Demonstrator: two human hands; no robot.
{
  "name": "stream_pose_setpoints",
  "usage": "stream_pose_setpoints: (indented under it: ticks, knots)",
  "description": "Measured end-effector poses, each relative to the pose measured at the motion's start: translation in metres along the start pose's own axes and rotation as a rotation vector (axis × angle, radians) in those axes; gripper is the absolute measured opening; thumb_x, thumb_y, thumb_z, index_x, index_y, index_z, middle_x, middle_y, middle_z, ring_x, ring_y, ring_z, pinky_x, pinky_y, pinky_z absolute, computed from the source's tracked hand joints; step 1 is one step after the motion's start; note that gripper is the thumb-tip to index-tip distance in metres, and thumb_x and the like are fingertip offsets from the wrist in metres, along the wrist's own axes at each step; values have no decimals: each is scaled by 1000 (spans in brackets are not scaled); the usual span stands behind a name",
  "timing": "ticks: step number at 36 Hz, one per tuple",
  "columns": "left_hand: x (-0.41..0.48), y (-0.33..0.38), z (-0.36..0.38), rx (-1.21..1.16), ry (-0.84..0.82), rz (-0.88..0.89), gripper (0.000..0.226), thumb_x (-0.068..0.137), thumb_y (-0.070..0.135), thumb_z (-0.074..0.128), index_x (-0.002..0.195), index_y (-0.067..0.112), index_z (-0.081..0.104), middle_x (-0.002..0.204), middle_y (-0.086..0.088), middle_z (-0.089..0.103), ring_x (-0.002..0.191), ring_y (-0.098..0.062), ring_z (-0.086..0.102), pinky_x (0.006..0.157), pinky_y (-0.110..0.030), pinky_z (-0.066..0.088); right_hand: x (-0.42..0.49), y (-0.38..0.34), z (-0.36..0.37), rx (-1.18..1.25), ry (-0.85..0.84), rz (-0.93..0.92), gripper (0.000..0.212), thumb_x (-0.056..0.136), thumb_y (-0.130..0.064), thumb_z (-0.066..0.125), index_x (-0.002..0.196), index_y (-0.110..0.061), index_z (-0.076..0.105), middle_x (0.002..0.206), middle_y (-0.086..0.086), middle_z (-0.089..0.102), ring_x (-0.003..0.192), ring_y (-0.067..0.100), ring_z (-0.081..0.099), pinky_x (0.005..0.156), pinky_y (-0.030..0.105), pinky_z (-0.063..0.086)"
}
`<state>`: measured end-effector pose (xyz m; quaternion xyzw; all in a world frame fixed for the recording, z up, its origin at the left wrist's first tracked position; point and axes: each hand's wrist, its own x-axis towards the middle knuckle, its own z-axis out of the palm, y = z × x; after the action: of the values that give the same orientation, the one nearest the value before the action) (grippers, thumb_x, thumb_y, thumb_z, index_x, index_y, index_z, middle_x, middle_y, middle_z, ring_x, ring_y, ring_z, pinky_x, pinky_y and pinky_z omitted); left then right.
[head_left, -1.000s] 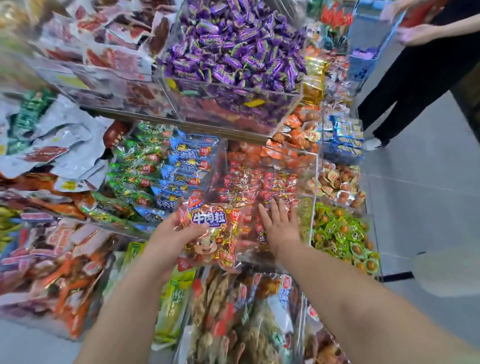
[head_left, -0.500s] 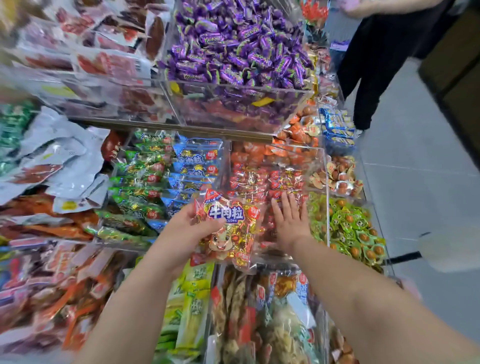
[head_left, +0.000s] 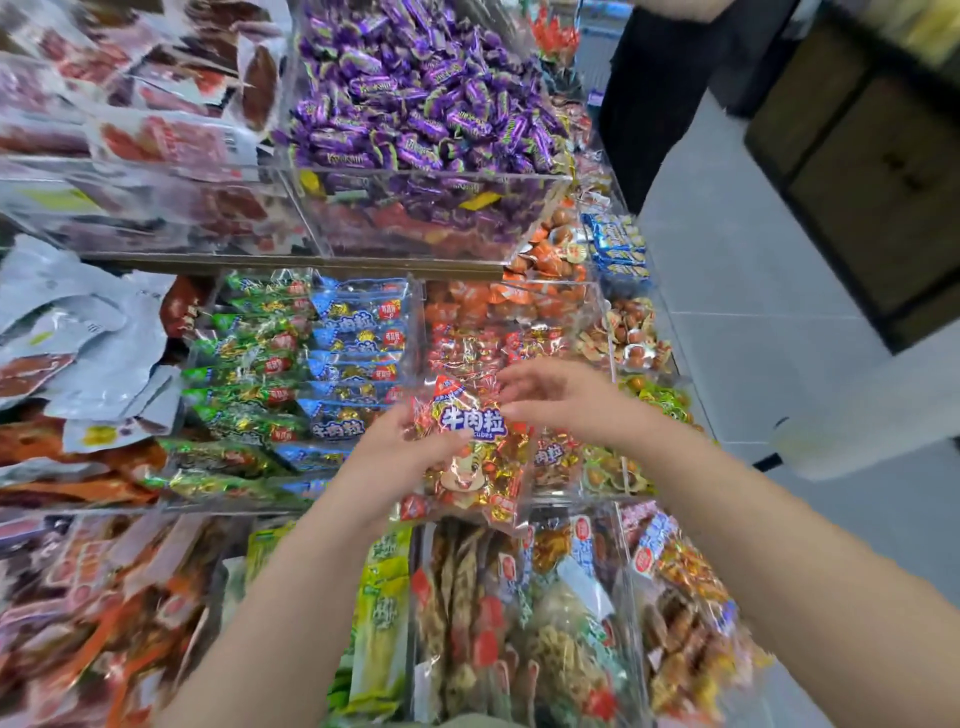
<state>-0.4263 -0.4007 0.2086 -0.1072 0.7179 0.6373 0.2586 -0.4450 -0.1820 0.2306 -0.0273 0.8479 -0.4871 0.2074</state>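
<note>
Bare left hand and right hand, forearms uncovered

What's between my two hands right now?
The beef cubes bag: your left hand grips its left side, your right hand at its top corner. Head view.

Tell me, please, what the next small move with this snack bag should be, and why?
Probably close the right hand on the top edge of the snack bag. The left hand grips it only by its left side, above the bin of matching red bags, and the right fingers reach its top without pinching, so a second hold would steady it.
</note>
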Motion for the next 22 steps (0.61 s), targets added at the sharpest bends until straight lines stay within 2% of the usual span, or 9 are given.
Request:
stream_pose_setpoints:
  ticks: [3,6,8,11,13,16,19,21,22]
  knots:
    - [3,2,13,8,-43,22,53,67,41,84,110,26,57,104,19,68,90,0,66,71,-24,50,-4,-10,6,-208,-20,1,58,65,-49,79,118,-36,58,110,-19,59,99,0,56,85,17,45]
    - [5,4,19,-3,-15,30,77,60,49,85,126,22,56,114,17,65,109,-9,62,89,-33,51,-8,-6,-2,-320,-48,36,43,68,-51,78,98,-27,60,81,-16,54,68,-2,49,61,14,41]
    - [7,3,17,-50,-23,47,51,69,46,82,113,28,63,99,18,73,101,-9,64,84,-33,52,-12,-4,-15,-325,-132,40,39,70,-52,75,74,-22,50,62,-14,41,50,0,36,48,12,35]
    - [7,3,11,-109,13,29,22,87,34,69,106,25,65,98,4,75,100,-21,68,88,-42,53,-16,-2,-42,-348,-58,45,43,72,-46,76,61,-25,40,52,-16,36,47,1,31,49,18,30]
    - [6,2,3,-124,46,33,20,91,30,64,109,20,63,101,-6,74,98,-27,70,91,-51,53,-12,4,-60,-372,117,40,36,71,-45,76,65,-25,47,56,-16,43,54,6,39,53,27,32]
    - [4,2,-8,-142,80,61,10,93,25,63,101,20,65,96,-6,75,90,-26,72,84,-48,56,1,10,-72,-515,328,33,37,72,-37,79,98,-17,62,82,-3,59,79,20,56,65,32,43]
    - [2,3,-14,-160,90,75,11,94,22,61,104,18,64,93,-6,76,87,-26,73,75,-43,58,14,14,-57,-737,191,34,41,75,-32,77,109,-20,58,87,-6,57,85,19,57,66,28,41]
    - [2,4,-16,-167,100,71,17,94,23,61,110,20,63,98,-7,75,95,-30,70,87,-50,54,24,23,-37,-930,26,98,35,78,-30,73,106,-19,55,98,-2,62,88,20,58,67,29,44]
    - [3,4,-17,-162,100,73,20,93,24,62,113,21,63,100,-7,74,97,-30,69,91,-54,52,29,29,-25,-1016,-41,136,38,81,-27,69,116,-21,55,106,-1,63,93,21,59,69,30,46]
